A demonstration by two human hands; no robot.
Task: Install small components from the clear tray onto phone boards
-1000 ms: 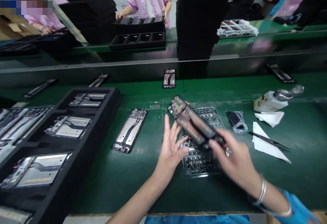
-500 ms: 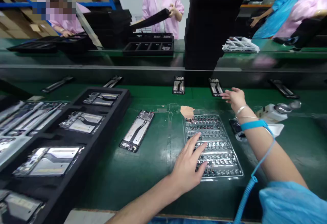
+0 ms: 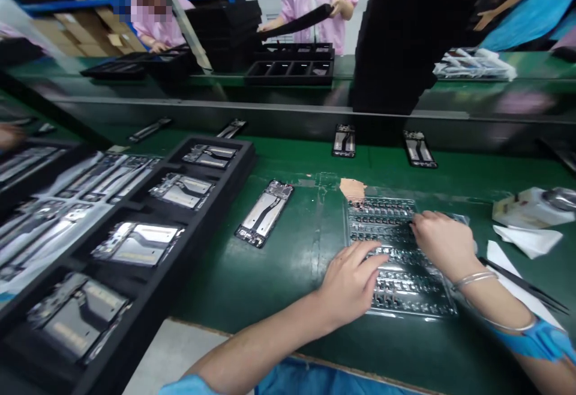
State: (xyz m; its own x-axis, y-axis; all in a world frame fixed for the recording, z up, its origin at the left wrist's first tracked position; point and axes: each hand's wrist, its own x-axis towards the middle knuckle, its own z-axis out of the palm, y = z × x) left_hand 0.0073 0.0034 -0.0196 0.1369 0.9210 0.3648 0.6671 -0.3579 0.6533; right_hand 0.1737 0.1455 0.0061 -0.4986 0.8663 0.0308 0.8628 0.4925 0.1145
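A clear plastic tray with rows of small parts lies on the green table. My left hand rests over its left edge, fingers apart and holding nothing visible. Over the tray's upper right side, my right hand has its fingers pinched together at a row of parts; what they hold, if anything, is too small to name. Left of the tray lies an opened phone frame. Two more phone frames, one in the middle and one to the right, lie farther back.
A black foam tray with phone frames fills the left. On the right are a white bottle, a white tissue and black tweezers. Beyond the divider stand black tray stacks and people, one holding a black tray.
My right hand has come back from the far phone frame to the small-parts tray, its fingers now closed. My left hand stays at the tray's left edge. The camera view has shifted.
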